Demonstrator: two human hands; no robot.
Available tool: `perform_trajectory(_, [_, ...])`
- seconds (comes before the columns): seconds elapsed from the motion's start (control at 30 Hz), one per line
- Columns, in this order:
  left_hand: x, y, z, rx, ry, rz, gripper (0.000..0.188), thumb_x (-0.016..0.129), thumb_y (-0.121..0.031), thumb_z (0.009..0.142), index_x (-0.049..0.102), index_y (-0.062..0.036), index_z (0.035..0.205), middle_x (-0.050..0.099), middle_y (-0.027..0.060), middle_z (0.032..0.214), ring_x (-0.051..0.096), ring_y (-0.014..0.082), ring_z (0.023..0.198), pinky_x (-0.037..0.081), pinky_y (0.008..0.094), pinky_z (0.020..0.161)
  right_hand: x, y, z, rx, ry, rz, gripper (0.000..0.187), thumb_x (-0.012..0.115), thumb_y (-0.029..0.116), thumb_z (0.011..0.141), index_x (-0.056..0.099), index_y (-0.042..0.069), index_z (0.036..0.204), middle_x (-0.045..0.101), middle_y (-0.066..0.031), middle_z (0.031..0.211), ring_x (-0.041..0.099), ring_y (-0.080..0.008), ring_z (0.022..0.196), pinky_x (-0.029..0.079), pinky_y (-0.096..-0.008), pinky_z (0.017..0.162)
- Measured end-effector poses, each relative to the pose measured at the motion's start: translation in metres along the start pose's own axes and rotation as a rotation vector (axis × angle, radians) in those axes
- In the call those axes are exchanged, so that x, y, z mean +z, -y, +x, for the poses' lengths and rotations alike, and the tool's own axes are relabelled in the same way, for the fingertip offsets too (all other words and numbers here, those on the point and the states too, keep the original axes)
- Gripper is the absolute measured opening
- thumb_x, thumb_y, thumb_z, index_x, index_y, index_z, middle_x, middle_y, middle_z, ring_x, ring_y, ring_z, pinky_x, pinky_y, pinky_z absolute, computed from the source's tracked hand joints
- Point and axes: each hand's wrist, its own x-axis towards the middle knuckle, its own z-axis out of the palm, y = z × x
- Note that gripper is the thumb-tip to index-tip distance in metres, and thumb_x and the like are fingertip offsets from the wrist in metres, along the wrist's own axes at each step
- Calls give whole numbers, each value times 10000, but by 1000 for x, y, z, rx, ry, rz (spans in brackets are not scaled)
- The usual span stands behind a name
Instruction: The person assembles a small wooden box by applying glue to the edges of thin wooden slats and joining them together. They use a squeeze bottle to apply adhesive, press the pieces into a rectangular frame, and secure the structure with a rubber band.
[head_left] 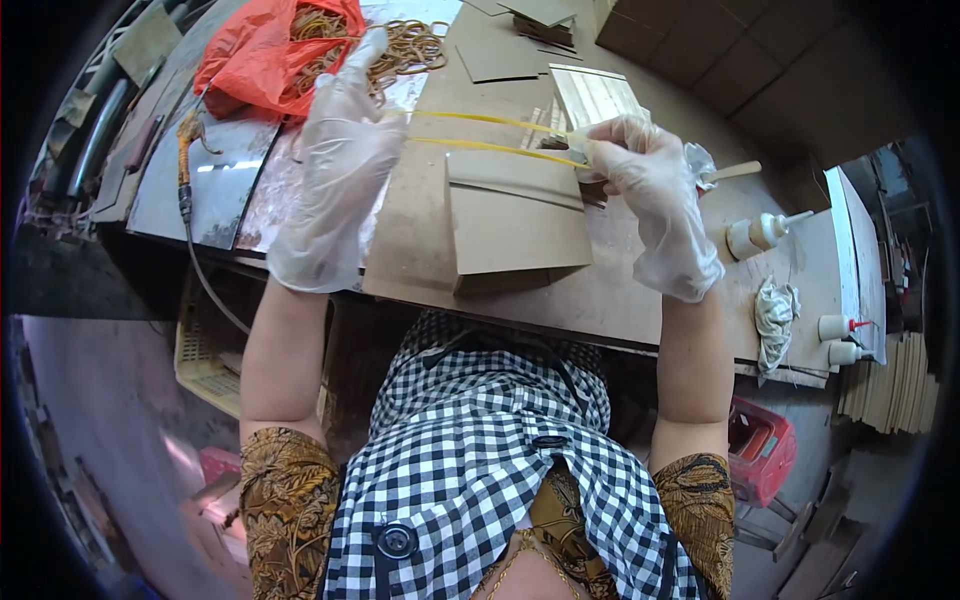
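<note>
A yellow rubber band is stretched in two strands between my hands, above a brown cardboard piece that looks like a folded box or panel stack at the table's front edge. My left hand, in a clear thin glove, holds the band's left end; how its fingers grip is partly hidden. My right hand, gloved alike, has bent fingers pinching the other end. Beyond the cardboard, near my right hand, stands a pale, ridged panel stack.
A red plastic bag spills rubber bands at the far left. On the right are a glue bottle, a white rag and two small bottles. Flat cardboard pieces lie at the back. A cable-fed tool rests left.
</note>
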Motion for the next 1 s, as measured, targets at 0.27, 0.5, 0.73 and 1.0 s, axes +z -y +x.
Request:
perform_trajectory(0.27, [24, 31, -18, 165, -180, 433, 638, 564, 35, 716, 425, 62, 1337, 448, 195, 1365, 360, 213, 1324, 331, 319, 1066, 27, -36, -1, -25, 83, 288, 228, 574, 104, 856, 690, -13, 1013, 663, -5, 832, 552, -44, 710, 454, -203, 636])
perform_trajectory(0.5, [12, 19, -24, -173, -4, -81, 523, 513, 54, 764, 506, 28, 1286, 574, 117, 1219, 551, 164, 1094, 442, 294, 949, 30, -29, -21, -48, 96, 188, 258, 546, 78, 844, 700, 1, 1036, 673, -2, 815, 574, -54, 715, 481, -222, 694])
perform_trajectory(0.73, [13, 1, -22, -442, 105, -62, 353, 533, 1, 831, 580, 2, 1180, 646, 64, 1052, 616, 116, 861, 490, 237, 740, 29, -25, -14, -14, 64, 340, 262, 545, 60, 856, 675, -34, 1064, 684, -55, 938, 613, -92, 813, 494, -231, 765])
perform_trajectory(1.0, [6, 3, -20, -603, 210, -107, 303, 508, 13, 816, 613, -6, 1100, 663, 72, 1018, 627, 117, 888, 496, 241, 744, 25, -25, -12, 102, 97, 557, 204, 514, 25, 873, 663, -70, 975, 669, -72, 890, 623, -112, 763, 517, -241, 717])
